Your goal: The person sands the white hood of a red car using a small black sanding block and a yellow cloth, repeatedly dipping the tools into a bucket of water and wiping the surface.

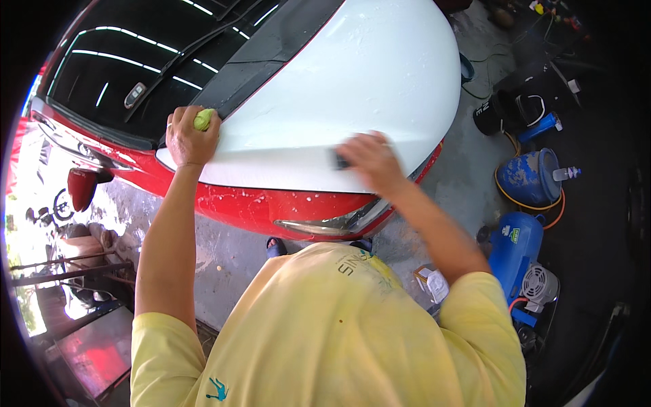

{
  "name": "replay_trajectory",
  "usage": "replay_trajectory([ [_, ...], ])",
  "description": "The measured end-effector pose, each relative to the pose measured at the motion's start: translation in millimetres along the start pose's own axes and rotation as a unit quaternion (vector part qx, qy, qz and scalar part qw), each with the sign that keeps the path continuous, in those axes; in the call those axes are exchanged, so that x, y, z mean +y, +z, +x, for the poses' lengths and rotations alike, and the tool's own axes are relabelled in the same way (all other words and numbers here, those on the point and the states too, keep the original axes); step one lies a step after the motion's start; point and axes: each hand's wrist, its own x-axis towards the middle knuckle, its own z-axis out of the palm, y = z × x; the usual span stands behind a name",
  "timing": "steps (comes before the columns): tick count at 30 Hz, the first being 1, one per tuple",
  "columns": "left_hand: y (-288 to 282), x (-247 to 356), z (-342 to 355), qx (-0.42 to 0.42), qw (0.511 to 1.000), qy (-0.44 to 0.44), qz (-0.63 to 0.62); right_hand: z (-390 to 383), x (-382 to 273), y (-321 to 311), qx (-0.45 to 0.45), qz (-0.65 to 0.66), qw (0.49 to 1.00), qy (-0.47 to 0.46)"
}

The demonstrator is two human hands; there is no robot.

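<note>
A white car hood with wet spots stretches in front of me, set in a red car body. At the hood's left rear corner, beside the windshield, my left hand is closed on a crumpled yellow-green cloth. My right hand, blurred by motion, is closed over a small dark block-like tool at the hood's near side, above the headlight. Most of that tool is hidden under the fingers, so its exact kind does not show.
A key fob lies on the dark windshield near the wiper. The red side mirror juts out at left. On the floor at right stand a blue air compressor, a blue drum with a hose, and a black bucket.
</note>
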Motion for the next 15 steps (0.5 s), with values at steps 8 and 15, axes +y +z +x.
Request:
replay_trajectory([
  [8, 9, 5, 4, -0.002, 1.000, 0.007, 0.017, -22, 11, 1, 0.011, 0.031, 0.998, 0.045],
  [15, 6, -7, 1, -0.011, 1.000, 0.017, 0.014, -19, -37, 2, -0.029, 0.099, 0.993, 0.053],
])
